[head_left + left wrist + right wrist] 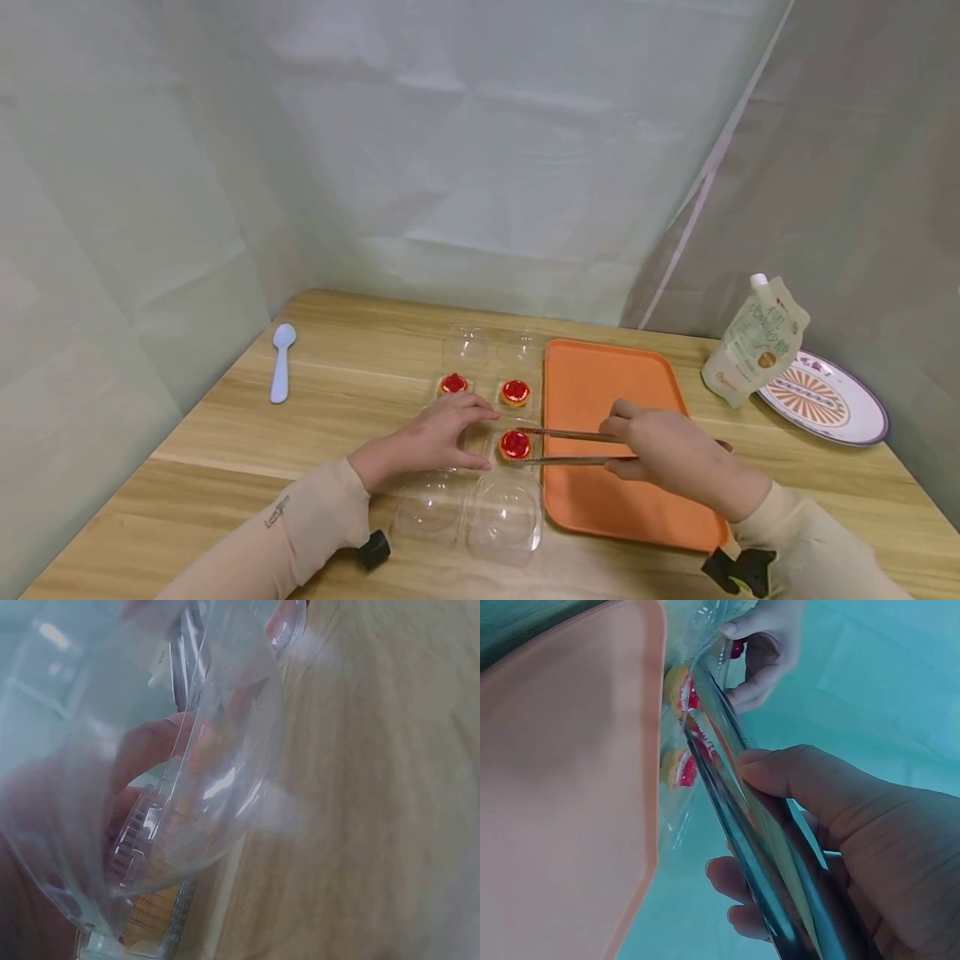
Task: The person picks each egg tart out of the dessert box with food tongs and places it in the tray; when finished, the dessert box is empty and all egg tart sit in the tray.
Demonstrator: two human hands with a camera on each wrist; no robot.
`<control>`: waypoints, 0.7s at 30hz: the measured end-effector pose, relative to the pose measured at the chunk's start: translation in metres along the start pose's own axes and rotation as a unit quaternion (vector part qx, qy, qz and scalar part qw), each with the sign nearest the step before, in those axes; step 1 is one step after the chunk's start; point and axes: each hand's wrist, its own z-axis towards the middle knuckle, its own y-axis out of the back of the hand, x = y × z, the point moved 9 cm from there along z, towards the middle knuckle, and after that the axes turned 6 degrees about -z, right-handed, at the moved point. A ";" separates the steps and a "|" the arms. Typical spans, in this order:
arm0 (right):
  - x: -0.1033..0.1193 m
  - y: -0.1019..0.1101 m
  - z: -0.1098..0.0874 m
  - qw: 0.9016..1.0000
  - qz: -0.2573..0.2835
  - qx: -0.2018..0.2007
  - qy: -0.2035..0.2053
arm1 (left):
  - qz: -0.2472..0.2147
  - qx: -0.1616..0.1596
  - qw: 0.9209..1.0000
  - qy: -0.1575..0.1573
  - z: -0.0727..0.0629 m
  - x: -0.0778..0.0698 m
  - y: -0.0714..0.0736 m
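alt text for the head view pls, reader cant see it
Metal tongs in a person's right grip straddle a red-topped tart in clear plastic packaging, the left grip close by. Two similar tarts show beyond; an orange tray, spoon, pouch and plate are on the wooden table.

The head camera looks forward and down over the table (217, 467), farthest back of the three — left hand (435, 433), right hand (675, 454) and cloth backdrop (487, 167) all fit. The left wrist's camera sits very close, facing that hand through clear plastic (229, 787), the table turned on edge to its right. The right wrist's, near and tipped sideways too, looks along the tongs (754, 862) — sharing tray (562, 787), tarts (679, 769) and left hand with the head view.
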 end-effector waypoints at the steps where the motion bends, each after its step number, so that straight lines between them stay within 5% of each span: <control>1: 0.000 0.000 0.000 1.000 -0.002 -0.001 0.001 | 0.001 0.000 1.000 0.001 0.000 0.000 0.000; 21: 0.002 -0.002 0.002 1.000 -0.010 0.021 -0.002 | 0.002 0.003 1.000 -0.001 -0.001 -0.001 0.001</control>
